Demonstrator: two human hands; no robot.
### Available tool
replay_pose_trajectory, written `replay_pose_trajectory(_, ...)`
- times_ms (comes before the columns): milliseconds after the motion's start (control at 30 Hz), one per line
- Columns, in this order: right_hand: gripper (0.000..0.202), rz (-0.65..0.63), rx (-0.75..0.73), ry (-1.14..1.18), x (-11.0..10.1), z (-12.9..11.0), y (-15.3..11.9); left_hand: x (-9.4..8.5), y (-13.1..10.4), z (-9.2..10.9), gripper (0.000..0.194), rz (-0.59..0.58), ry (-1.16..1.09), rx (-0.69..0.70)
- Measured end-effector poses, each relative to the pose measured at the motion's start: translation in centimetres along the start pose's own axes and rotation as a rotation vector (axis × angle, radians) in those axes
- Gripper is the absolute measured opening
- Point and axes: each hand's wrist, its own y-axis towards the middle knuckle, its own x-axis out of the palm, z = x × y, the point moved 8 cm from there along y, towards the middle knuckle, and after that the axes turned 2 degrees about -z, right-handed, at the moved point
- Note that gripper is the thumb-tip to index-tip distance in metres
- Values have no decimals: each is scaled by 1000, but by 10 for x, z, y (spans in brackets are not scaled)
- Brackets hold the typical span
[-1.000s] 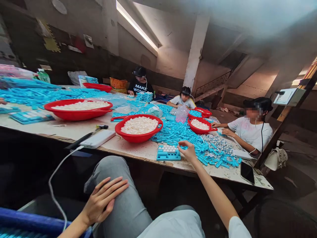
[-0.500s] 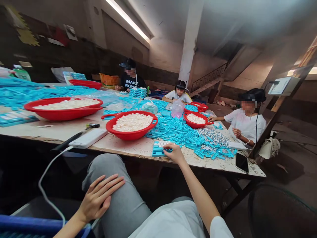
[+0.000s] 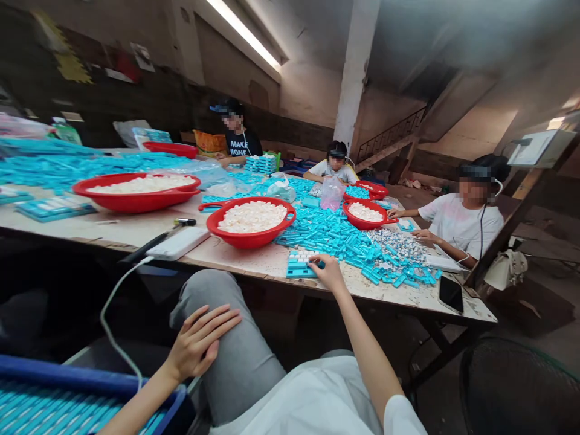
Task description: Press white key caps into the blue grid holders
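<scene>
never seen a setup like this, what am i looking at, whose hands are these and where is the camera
There is no machine here: these are a person's two bare hands. A single camera worn on that person's head looks forward and down, so you see roughly what they face.

The left hand rests spread on the knee. The right hand has its fingers at a light-blue tray with white squares in it; whether they pinch a piece is hidden.

On the table are red bowls, some filled with whitish bits, plus a heap of blue pieces and a phone. Three other people sit at it too.
</scene>
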Motion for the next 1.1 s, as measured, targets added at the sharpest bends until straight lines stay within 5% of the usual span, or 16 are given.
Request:
replay_pose_trajectory(733,11,-62,15,-102,-2,0,-1,0,6,4,50,-179,26,-54)
replay_pose_trajectory(1100,13,-40,30,-116,-4,0,-1,1,3,4,48,-90,-3,-2)
